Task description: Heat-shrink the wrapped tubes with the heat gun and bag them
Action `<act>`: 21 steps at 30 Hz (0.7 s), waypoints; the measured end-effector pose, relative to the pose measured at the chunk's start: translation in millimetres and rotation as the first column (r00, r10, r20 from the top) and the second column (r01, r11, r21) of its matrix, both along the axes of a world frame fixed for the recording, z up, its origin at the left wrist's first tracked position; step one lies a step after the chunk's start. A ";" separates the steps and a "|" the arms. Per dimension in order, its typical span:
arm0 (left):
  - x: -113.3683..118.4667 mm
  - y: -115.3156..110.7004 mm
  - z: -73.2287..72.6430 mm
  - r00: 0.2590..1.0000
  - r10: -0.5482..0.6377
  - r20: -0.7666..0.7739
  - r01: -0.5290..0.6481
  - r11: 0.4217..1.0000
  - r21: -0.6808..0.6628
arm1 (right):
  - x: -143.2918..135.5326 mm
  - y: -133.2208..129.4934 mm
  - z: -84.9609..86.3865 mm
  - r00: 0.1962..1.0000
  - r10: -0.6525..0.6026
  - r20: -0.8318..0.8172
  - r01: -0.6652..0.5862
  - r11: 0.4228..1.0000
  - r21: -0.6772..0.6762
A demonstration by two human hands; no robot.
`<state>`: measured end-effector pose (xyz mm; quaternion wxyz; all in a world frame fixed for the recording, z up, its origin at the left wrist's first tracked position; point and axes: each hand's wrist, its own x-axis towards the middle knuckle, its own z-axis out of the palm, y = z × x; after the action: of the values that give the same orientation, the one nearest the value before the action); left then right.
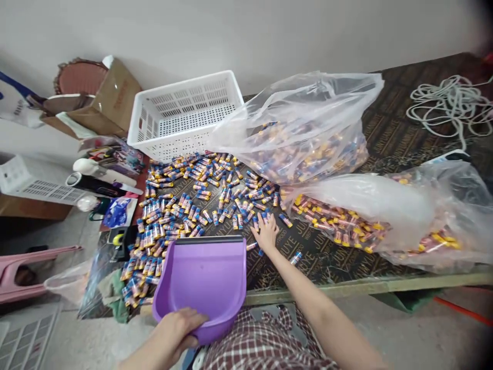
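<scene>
My left hand (179, 329) grips the near rim of a purple dustpan-like scoop (208, 272). The scoop is bare inside, and its straight edge faces the scattered small tubes (154, 231) with blue and yellow ends on the dark table. To the right of the scoop, my right hand (265, 231) lies over a few tubes with its fingers spread. One lone tube (296, 258) lies right of my right wrist. Farther right, clear plastic bags (308, 139) hold many similar tubes; those in the nearer bag (346, 226) show yellow and pink.
A white plastic basket (188, 115) stands behind the tubes. White rope (450, 108) lies coiled at the back right. A cardboard box (115, 97), bottles and a tape dispenser (121, 241) are at the left. The table's wooden edge (346, 289) runs in front.
</scene>
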<state>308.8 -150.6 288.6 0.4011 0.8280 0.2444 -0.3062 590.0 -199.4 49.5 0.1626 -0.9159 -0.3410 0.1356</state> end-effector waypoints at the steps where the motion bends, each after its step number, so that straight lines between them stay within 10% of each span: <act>1: -0.7 0.5 3.7 1.000 -0.001 -0.001 0.001 1.000 -0.029 | 3.5 11.0 3.0 0.998 0.063 -0.009 -0.063 0.998 0.003; 5: 8.6 5.7 -2.5 1.000 -0.024 0.015 0.026 0.989 -0.147 | 23.8 10.5 16.7 0.984 0.174 0.018 -0.175 0.983 0.060; 9: 20.5 12.7 -24.7 0.992 -0.094 0.080 0.109 0.971 -0.213 | 35.6 -70.6 18.8 0.992 -0.108 0.067 0.100 0.988 0.119; 13: 34.2 14.3 -45.4 0.978 -0.170 0.118 0.194 0.954 -0.228 | 23.1 -135.5 6.9 0.940 -0.293 -0.176 0.278 0.955 -0.106; 16: 46.2 10.2 -60.3 0.968 -0.209 0.136 0.236 0.945 -0.227 | 21.0 -113.4 -0.6 0.969 -0.164 -0.183 0.158 0.986 -0.047; 21: 67.6 -2.5 -93.4 0.957 -0.237 0.168 0.253 0.964 -0.077 | 50.6 -1.1 -1.5 0.969 0.123 -0.214 -0.122 0.992 0.018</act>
<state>376.3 -153.2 195.2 0.4182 0.8528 0.0921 -0.2990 640.6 -200.5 48.0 0.1919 -0.8727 -0.3777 0.2428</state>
